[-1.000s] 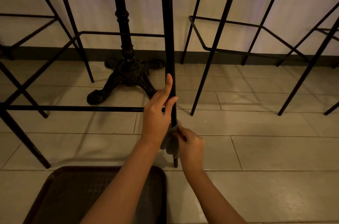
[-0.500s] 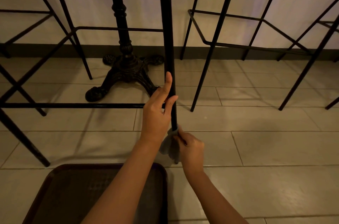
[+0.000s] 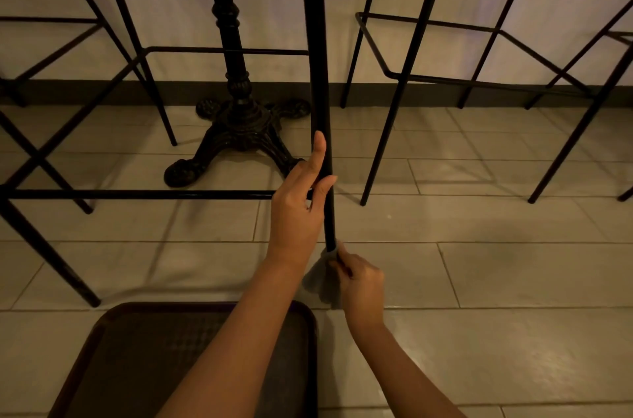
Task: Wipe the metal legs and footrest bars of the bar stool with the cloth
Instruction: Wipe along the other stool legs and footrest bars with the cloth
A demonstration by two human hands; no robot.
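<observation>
1. Pale floor tiles (image 3: 513, 273) and a white wall sit behind the black stool leg (image 3: 320, 92).
2. Since a second ago the cloth (image 3: 320, 275) has barely shifted on the leg's lowest stretch, so wiping likely continues there.
3. Right hand (image 3: 359, 284) pinches the cloth closed around the leg.
4. Left hand (image 3: 298, 208) loosely grips the leg where the footrest bar (image 3: 137, 194) meets it.

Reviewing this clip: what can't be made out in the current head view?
- Foot of the stool leg: covered by the cloth and the right hand.
- Stool seat: cut off by the top edge.
- Join of the footrest bar with the leg: behind the left hand.
- Tray: near part cut off by the bottom edge, partly under the left forearm.
- Dirt on the metal: too dim to tell.
</observation>
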